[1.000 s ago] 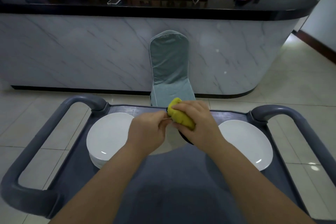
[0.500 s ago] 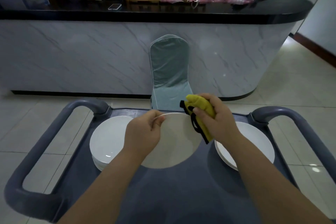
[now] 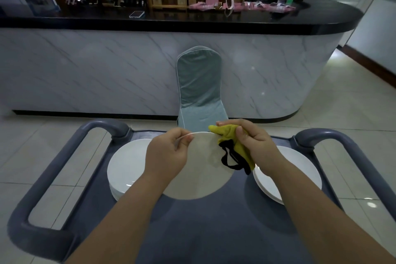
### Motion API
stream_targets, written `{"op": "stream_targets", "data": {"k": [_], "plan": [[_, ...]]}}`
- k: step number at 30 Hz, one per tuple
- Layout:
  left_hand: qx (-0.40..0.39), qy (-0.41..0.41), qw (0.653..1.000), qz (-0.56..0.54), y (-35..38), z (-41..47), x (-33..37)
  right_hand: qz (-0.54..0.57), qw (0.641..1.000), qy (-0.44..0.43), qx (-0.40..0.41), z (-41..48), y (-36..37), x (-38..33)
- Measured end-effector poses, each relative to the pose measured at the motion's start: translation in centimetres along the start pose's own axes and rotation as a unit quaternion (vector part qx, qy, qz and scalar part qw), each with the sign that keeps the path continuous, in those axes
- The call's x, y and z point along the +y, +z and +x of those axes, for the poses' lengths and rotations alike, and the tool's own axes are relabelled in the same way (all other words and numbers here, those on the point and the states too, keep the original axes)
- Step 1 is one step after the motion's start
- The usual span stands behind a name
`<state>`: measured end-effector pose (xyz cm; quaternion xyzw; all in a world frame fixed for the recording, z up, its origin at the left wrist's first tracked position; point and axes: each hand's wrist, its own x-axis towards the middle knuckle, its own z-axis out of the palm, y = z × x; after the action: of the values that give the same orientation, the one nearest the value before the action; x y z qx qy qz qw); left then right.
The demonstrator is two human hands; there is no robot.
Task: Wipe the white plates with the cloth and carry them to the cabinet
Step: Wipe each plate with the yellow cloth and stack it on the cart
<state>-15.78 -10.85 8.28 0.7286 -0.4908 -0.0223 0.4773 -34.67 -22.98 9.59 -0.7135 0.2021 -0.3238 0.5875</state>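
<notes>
A white plate [image 3: 200, 172] is held up over the grey cart [image 3: 214, 231], its face tilted toward me. My left hand [image 3: 166, 155] pinches the plate's upper left rim. My right hand [image 3: 255, 146] grips a yellow cloth [image 3: 230, 137] with a black trim loop and holds it against the plate's upper right rim. On the cart's left side lies a stack of white plates [image 3: 125, 167]. A second stack of white plates [image 3: 300, 169] lies on the right, partly behind my right forearm.
The cart has thick grey handles on the left [image 3: 53, 169] and right [image 3: 351, 156]. Beyond it a chair with a grey-green cover [image 3: 200, 88] stands against a marble-fronted bar counter [image 3: 85, 70] with a black top. Tiled floor lies on both sides.
The plate went from hidden behind my hands to tilted up facing me. My right hand with the cloth moved from the plate's middle to its upper right rim.
</notes>
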Motion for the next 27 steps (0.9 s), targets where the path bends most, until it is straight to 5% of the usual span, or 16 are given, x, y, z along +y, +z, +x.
{"op": "stream_targets", "data": {"k": [4,6,10,14,18,21,24,27], "plan": [[0.010,0.058,0.998,0.028,-0.3,-0.4,0.4,-0.226,0.965,-0.113,-0.067,-0.2,-0.3,0.2],[0.033,0.132,0.989,0.055,-0.2,-0.9,0.7,-0.285,0.950,-0.094,-0.088,-0.7,-0.4,0.5],[0.057,0.235,0.969,0.056,0.7,-1.0,1.4,-0.440,0.879,-0.181,-0.017,-0.1,1.0,0.5],[0.070,0.195,0.978,0.029,0.6,0.7,1.6,-0.424,0.898,-0.112,0.023,0.0,-1.4,-0.3],[0.032,0.258,0.965,0.042,1.5,1.3,2.3,-0.504,0.839,-0.199,0.048,1.1,0.4,-0.6],[0.054,0.245,0.968,0.024,1.3,2.3,2.2,-0.434,0.882,-0.162,0.088,0.9,0.2,-0.1],[0.085,0.137,0.984,-0.077,1.0,2.7,2.1,-0.323,0.933,-0.064,0.142,-0.3,-2.2,0.5],[0.072,0.177,0.980,-0.060,1.9,2.4,2.4,-0.440,0.877,-0.133,0.139,0.0,-1.3,-0.5]]}}
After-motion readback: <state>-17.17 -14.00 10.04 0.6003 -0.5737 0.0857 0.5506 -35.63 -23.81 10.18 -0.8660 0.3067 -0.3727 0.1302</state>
